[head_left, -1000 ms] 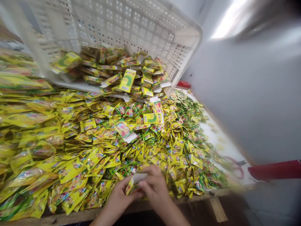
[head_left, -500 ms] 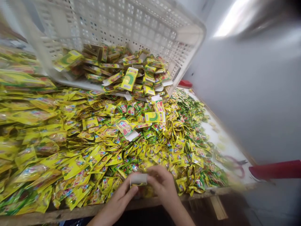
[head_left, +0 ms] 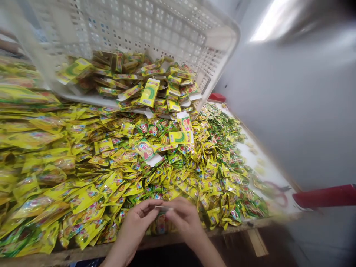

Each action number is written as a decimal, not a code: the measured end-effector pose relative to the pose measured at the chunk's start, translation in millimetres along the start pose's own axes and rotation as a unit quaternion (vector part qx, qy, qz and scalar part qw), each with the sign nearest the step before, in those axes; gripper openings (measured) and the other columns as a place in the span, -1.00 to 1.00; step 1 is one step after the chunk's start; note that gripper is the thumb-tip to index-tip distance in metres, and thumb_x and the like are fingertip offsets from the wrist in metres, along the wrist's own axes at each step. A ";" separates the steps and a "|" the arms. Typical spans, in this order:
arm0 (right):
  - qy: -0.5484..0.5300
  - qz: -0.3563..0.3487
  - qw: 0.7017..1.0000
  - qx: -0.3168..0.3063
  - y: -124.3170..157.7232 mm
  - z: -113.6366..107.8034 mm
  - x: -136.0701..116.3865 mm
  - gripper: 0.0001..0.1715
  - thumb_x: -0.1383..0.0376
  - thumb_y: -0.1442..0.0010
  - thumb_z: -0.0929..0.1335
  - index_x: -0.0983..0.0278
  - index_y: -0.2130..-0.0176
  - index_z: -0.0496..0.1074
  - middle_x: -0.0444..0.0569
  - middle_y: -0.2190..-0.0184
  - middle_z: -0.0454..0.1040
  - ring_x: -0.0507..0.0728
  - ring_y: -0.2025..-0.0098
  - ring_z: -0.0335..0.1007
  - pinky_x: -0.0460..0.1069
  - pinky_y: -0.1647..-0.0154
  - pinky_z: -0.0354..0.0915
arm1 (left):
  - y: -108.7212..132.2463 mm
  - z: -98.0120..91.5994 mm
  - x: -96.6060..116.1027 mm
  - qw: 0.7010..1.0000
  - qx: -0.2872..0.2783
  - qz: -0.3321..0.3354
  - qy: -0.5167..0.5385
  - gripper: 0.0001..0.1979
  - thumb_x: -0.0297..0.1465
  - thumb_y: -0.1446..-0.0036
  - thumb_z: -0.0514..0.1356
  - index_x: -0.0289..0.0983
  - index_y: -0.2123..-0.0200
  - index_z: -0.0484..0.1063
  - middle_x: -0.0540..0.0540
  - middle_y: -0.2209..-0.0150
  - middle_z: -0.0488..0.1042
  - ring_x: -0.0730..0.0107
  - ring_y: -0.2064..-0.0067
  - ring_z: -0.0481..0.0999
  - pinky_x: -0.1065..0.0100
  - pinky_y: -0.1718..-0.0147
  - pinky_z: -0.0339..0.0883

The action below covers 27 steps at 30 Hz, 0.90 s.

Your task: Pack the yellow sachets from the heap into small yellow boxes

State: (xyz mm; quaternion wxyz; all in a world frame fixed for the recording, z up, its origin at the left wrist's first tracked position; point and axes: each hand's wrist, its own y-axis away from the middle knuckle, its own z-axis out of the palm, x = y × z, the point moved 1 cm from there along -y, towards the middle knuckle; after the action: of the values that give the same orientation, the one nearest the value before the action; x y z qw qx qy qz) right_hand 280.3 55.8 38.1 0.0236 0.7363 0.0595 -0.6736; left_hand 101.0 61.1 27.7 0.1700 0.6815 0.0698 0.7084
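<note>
A small candy box [head_left: 164, 208] is held between both hands near the table's front edge, its pale end turned up towards me. My left hand [head_left: 140, 220] grips its left side with thumb and fingers pinched. From the right, my right hand [head_left: 185, 215] pinches the other side, thumb near the end flap. The fingers cover much of the box. Around the hands lies a deep spread of yellow-green candy sachets [head_left: 116, 181]. Beyond them, a yellow box [head_left: 180, 137] and a box with a white flap [head_left: 145, 149] rest on the sachets.
A white plastic basket [head_left: 222, 37] lies tipped on its side at the back, with many small boxes [head_left: 150, 92] inside. Blurred scissors [head_left: 280, 194] and a red, tube-like object [head_left: 325, 197] are at the right. A grey wall [head_left: 300, 111] borders the table.
The box in my hands has tilted, so its broad pale face now shows as a thin end. My fingers have closed in around it. The view has shifted slightly.
</note>
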 end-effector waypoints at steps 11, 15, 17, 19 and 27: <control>0.027 -0.047 0.998 0.045 -4.9 -3.2 6.5 -0.91 0.25 -0.06 0.51 0.19 0.35 0.65 -0.04 0.47 0.56 0.11 0.40 0.47 -0.05 0.35 0.40 | -6.7 0.0 -7.6 0.938 0.018 0.255 -0.233 -0.83 -0.32 -0.17 0.25 -0.05 0.17 0.60 -0.01 0.18 0.64 0.30 0.12 0.62 0.36 0.10 0.51; 0.014 -0.086 0.996 0.016 -1.4 -5.9 6.8 -0.89 0.30 -0.05 0.52 0.17 0.32 0.65 -0.04 0.44 0.58 0.11 0.37 0.49 -0.04 0.29 0.40 | -2.2 -5.8 -12.6 0.890 -0.008 0.368 -0.270 -0.72 -0.45 -0.17 0.26 -0.04 0.07 0.56 0.00 0.14 0.63 0.36 0.10 0.61 0.42 0.08 0.50; 0.034 -0.105 0.994 0.007 6.0 -8.4 6.0 -0.86 0.33 -0.11 0.48 0.16 0.25 0.64 -0.03 0.38 0.57 0.11 0.32 0.49 -0.04 0.26 0.40 | 1.7 -10.0 -19.6 0.875 -0.022 0.390 -0.286 -0.63 -0.48 -0.15 0.28 -0.04 -0.01 0.51 -0.03 0.05 0.61 0.33 0.04 0.59 0.40 0.05 0.49; 0.083 -0.129 0.988 -0.023 16.6 -13.0 3.1 -0.77 0.36 -0.20 0.42 0.15 0.13 0.60 0.01 0.24 0.55 0.12 0.21 0.48 -0.03 0.18 0.40 | 6.5 -12.0 -26.4 0.870 -0.032 0.397 -0.291 -0.60 -0.50 -0.14 0.28 -0.03 -0.03 0.50 -0.05 -0.01 0.58 0.30 0.01 0.58 0.38 0.02 0.49; 0.286 -0.180 0.938 -0.072 -32.4 -39.2 -21.6 -0.71 0.39 -0.29 0.28 0.15 0.14 0.56 0.01 0.15 0.48 0.17 0.08 0.36 0.07 0.04 0.34 | 8.2 9.8 -30.5 0.923 -0.081 0.272 -0.259 -0.68 -0.41 -0.21 0.19 0.01 -0.01 0.53 -0.08 0.06 0.59 0.22 0.02 0.56 0.38 0.03 0.44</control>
State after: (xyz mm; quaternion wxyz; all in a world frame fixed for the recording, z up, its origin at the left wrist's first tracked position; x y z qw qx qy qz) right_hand 313.3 91.3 64.6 -0.0631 0.8712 0.2437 -0.4215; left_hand 110.0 42.0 2.3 0.0376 0.8179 -0.2228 0.5291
